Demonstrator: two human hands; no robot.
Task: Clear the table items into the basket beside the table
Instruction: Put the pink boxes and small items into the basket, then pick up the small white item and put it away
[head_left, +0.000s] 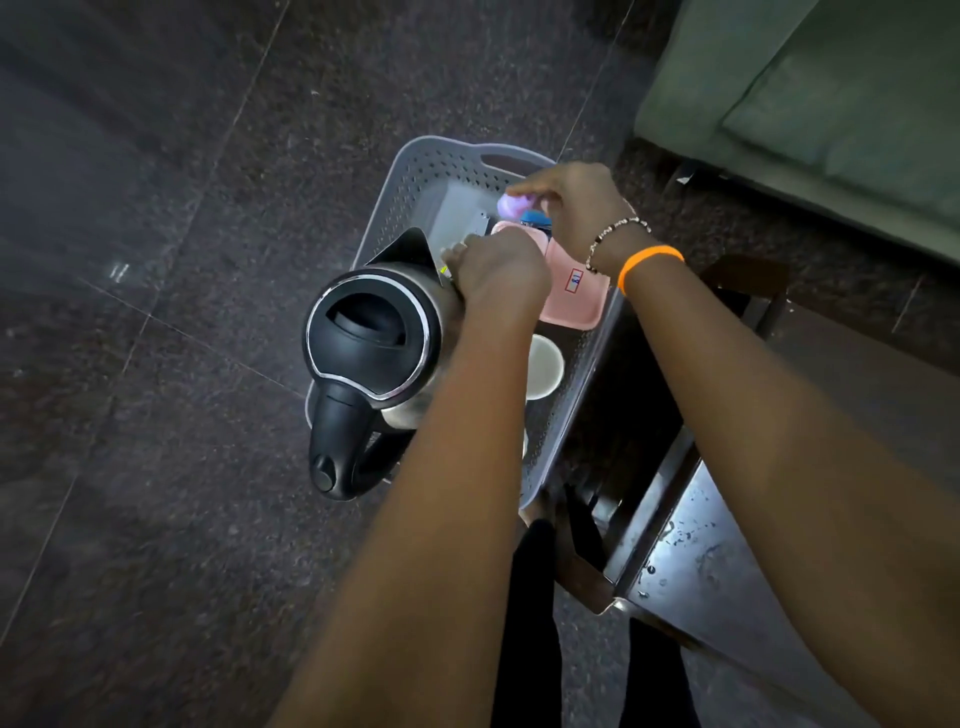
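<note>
Evidently both hands are working inside the grey perforated plastic basket (415, 171) on the floor beside the dark bench (727, 561), packing items close so they fit. The left hand (501, 270), its grip closed against the steel electric kettle with the black lid (371, 343), is steadying it upright. The right hand (576, 208) is pinching a small lilac-capped bottle (511, 205) at the fingertips, above the pink plastic tray (576, 291); a white cup (543, 366) is sitting nearer.

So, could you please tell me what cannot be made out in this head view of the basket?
- Left hand: its fingers are curled away, so what it grips is hidden.
- Purple-capped bottle: the right hand covers most of it.
- Label on the pink tray: too small to read.
- White cup: the left forearm cuts it off.
- Basket floor: the kettle hides it.
</note>
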